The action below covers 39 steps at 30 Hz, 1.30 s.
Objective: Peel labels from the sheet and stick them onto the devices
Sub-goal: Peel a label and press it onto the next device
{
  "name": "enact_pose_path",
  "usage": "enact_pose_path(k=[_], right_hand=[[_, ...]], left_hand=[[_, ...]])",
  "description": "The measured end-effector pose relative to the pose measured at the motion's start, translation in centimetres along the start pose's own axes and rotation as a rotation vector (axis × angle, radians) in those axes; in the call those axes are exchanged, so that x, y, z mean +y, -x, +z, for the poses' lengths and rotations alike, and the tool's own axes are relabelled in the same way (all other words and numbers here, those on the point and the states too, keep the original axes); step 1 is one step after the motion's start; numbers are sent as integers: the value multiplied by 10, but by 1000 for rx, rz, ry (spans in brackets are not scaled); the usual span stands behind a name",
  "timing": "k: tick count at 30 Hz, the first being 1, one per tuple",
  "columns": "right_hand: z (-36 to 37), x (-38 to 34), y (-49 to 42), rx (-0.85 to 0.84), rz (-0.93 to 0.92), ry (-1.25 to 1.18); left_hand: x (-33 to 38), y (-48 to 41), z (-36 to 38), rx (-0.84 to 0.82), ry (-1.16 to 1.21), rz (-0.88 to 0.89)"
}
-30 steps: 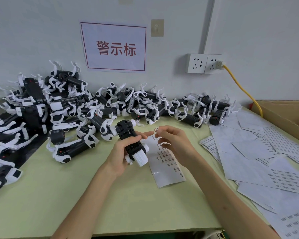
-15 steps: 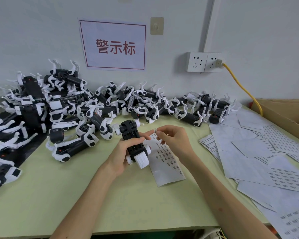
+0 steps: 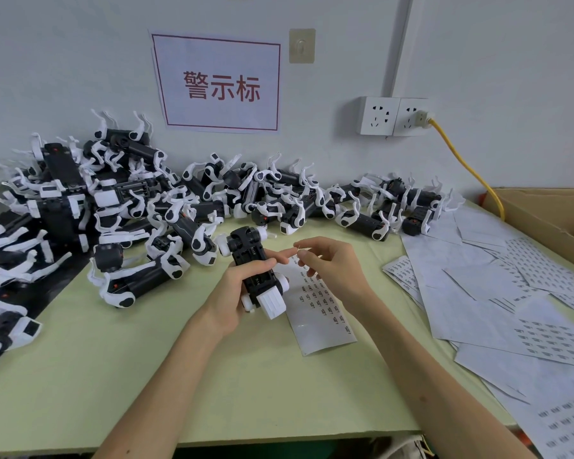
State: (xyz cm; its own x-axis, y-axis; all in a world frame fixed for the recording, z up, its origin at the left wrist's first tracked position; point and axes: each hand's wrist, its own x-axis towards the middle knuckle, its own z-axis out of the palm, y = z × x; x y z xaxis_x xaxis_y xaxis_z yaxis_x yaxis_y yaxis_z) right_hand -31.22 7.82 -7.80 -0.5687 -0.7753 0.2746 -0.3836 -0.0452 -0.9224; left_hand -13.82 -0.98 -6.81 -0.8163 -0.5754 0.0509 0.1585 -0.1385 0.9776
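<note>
My left hand (image 3: 236, 293) grips a black and white device (image 3: 257, 273) above the green table, its white end pointing toward me. My right hand (image 3: 332, 263) pinches a small peeled label (image 3: 298, 249) between thumb and forefinger, just right of the device's top and close to my left fingertips. Under my right hand lies the label sheet (image 3: 322, 309), a white strip with rows of small dark labels, flat on the table.
A big pile of black and white devices (image 3: 146, 200) runs along the wall from the left edge to the middle. Several used label sheets (image 3: 497, 293) spread over the right side. A cardboard box (image 3: 550, 210) stands at far right, with a yellow cable (image 3: 461, 160) above it.
My right hand has brought the pinched label lower and closer to the device. The device is tilted slightly more upright in my left hand.
</note>
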Motion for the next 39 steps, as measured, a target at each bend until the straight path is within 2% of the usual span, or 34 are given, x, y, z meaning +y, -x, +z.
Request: enact_pose_path(k=[11,16,20,25,30,34,39], right_hand=[[0,-3,1,10,-13,-34],[1,-3,1,2,-18,-33],[1,-5,1,34,-60,-98],[-1,-6,-1,14,-22,-214],[1,-9,1,-26,-12,-253],[-2,-12,3,-87,11,-312],[-2,-17,6,-232,33,-369]], left_hand=[[1,2,0,34,-48,-4],[2,2,1,28,46,-9],[-1,-3,-1,98,63,-33],[-3,-8,-4,181,38,-44],[-7,-10,-1,86,-35,-57],[-10,-13,-3,102,-39,-58],[-16,-20,-8,102,91,-51]])
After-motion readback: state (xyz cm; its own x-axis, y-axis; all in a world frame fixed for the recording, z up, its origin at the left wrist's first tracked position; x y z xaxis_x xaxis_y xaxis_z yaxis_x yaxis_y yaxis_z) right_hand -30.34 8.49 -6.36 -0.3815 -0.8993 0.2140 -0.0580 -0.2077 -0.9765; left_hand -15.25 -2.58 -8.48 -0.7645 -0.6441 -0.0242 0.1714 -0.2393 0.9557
